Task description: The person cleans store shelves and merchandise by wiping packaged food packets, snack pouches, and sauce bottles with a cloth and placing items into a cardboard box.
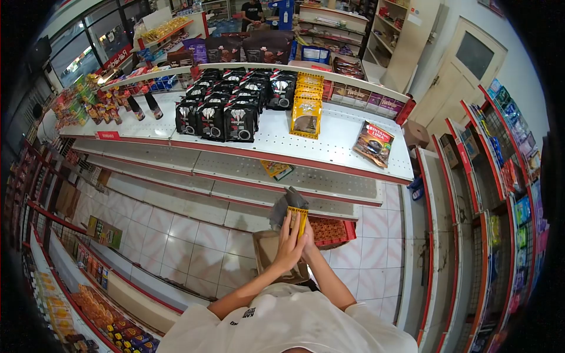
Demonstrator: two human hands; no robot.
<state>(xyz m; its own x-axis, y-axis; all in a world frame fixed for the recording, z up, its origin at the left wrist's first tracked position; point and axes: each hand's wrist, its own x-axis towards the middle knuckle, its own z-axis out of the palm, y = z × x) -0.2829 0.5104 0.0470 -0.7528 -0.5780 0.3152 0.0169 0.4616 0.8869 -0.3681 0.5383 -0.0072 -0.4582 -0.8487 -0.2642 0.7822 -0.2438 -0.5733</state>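
Note:
My left hand [286,246] and my right hand [307,240] are pressed together around a yellow packet [298,215], whose top edge sticks out above the fingers. Just beyond the fingertips is a crumpled grey cloth-like piece [282,209]. Below my hands stands an open cardboard box [266,244], with a red box [333,232] of brown-patterned goods to its right. On the white shelf [273,132] ahead, yellow coffee packets [306,116] lie in an overlapping row beside stacked black packets [226,115]. A Bintang Lima packet [374,144] lies apart at the right end.
A yellow packet [275,169] lies on the lower shelf. Shelving units [432,235] line the right side, and more stocked racks [88,294] stand at the left. A flat green carton [105,232] rests near the left racks. Far back, a person [252,15] is behind the shelves.

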